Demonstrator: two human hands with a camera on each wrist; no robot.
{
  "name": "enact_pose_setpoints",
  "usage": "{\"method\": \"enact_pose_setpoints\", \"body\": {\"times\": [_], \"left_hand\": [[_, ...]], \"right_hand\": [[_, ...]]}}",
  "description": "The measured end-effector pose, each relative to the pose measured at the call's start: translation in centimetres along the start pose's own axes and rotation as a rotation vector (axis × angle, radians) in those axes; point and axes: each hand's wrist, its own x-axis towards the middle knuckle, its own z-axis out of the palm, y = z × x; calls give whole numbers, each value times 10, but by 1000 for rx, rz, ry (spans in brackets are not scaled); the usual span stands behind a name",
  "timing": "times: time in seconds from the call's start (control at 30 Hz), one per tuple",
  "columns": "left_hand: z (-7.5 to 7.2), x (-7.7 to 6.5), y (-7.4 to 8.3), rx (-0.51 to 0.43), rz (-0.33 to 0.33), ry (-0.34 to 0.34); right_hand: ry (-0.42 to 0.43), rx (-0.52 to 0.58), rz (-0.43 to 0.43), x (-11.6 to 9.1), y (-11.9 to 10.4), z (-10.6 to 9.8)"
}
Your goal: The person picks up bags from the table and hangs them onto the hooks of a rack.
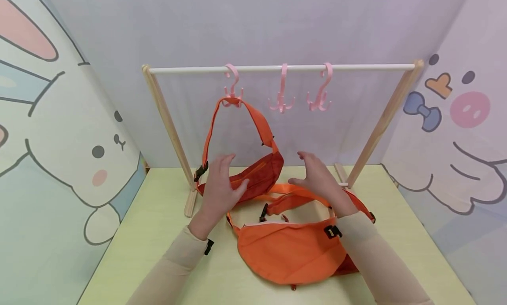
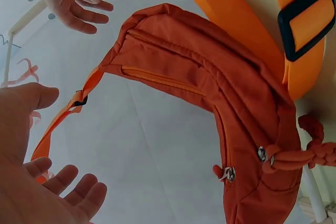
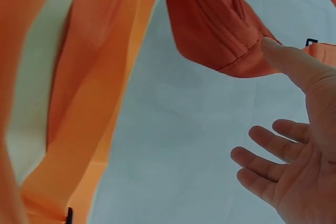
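Observation:
A dark orange-red waist bag [image 1: 259,175] hangs by its orange strap [image 1: 259,122] from the leftmost pink hook [image 1: 233,87]. My left hand [image 1: 222,188] is in front of the bag's left part, fingers spread and holding nothing. To the bag's right, my right hand [image 1: 317,175] is raised with thumb and fingers apart, also holding nothing. In the left wrist view the hanging bag [image 2: 210,72] shows its zips and a braided cord pull [image 2: 294,158]. Below the hands a bright orange waist bag [image 1: 291,252] lies on the table, its strap looped behind it.
A rack with a white bar [image 1: 190,70] and wooden legs stands at the table's back. Two more pink hooks, a middle one [image 1: 282,91] and a right one [image 1: 321,91], hang from the bar. Another dark red bag [image 1: 348,266] lies partly under the bright orange one.

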Motion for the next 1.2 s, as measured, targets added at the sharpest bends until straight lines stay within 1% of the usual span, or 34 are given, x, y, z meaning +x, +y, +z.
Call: {"method": "enact_pose_setpoints", "body": {"times": [0.17,0.3,0.43,0.57,0.67,0.87,1.07,1.2], "left_hand": [[13,-3,3,15,-24,-126],[20,-7,6,16,-44,-213],[29,-13,10,15,-46,-278],[38,-18,14,9,-37,-330],[45,-20,16,-2,-46,-376],[57,-25,21,-26,-60,-450],[66,-30,25,-36,-115,-533],[70,-33,27,-40,-141,-577]], "right_hand": [[-62,-24,5,-1,9,9],[-103,-41,4,-1,16,17],[-141,-73,-5,1,22,26],[-181,-139,-26,2,26,37],[-206,-175,-39,5,28,45],[-219,-224,-84,10,30,57],[-223,-272,-120,15,36,69],[-200,-281,-163,15,39,74]]}}
